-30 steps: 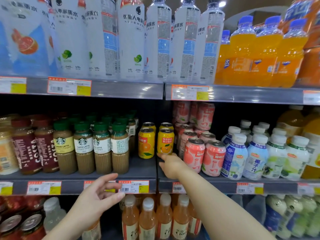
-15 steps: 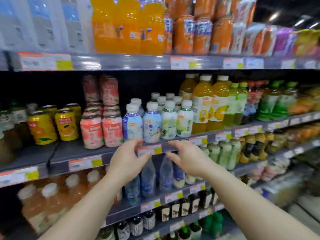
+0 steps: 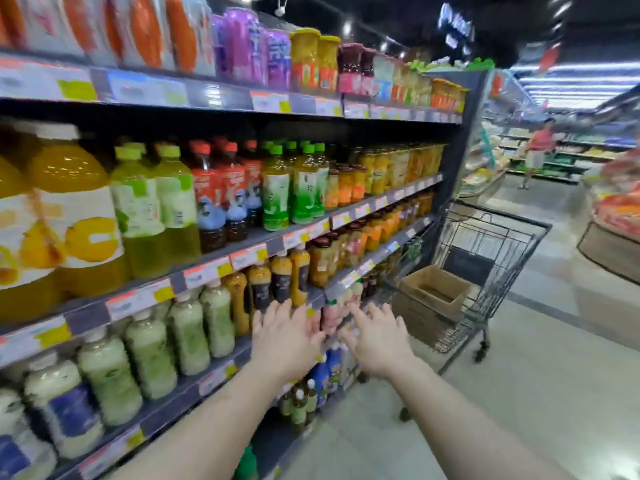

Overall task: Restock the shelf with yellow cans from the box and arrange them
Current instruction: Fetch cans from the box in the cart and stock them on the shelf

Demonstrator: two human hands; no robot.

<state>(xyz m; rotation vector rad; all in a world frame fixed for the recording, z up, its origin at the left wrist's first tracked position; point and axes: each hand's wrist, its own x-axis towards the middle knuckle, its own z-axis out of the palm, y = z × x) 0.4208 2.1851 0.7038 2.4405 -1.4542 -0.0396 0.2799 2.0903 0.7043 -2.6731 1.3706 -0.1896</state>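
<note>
The view has swung right, away from the yellow cans; both hands, left hand and right hand, reach out empty with fingers spread toward the box in the cart at two o'clock. Fetching step: next, grasp cans.

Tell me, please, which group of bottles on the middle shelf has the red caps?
The dark-drink bottles with red labels, standing between the pale green-capped bottles on their left and the bright green-labelled bottles on their right. All the neighbours have green caps.
</note>
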